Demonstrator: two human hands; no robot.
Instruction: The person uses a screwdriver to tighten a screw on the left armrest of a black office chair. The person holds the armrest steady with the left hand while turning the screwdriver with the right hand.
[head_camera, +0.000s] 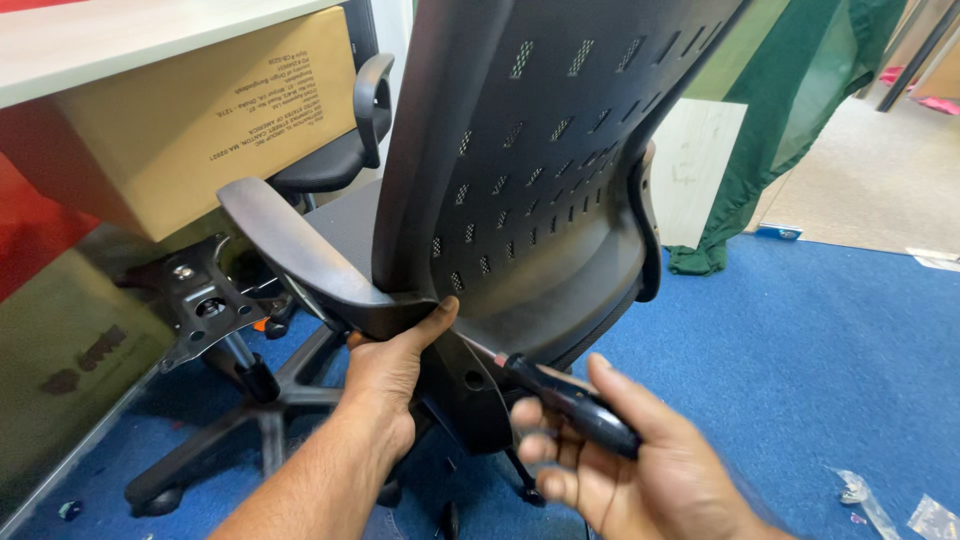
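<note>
A black office chair's perforated plastic backrest (545, 150) fills the middle of the view, seen from behind, with its armrest (290, 245) curving out to the left. My left hand (390, 375) grips the joint where the armrest meets the back's lower frame, thumb on top. My right hand (620, 460) holds a black-handled screwdriver (575, 405), its shaft pointing up-left at the bracket below the backrest, near a hole in the frame.
A bare chair base with star legs and a metal seat plate (205, 300) stands at left on the blue carpet (820, 350). Behind it sit a cardboard box (200, 120) under a desk, another black chair (345, 150), a green cloth (790, 120), and plastic bags (900, 505).
</note>
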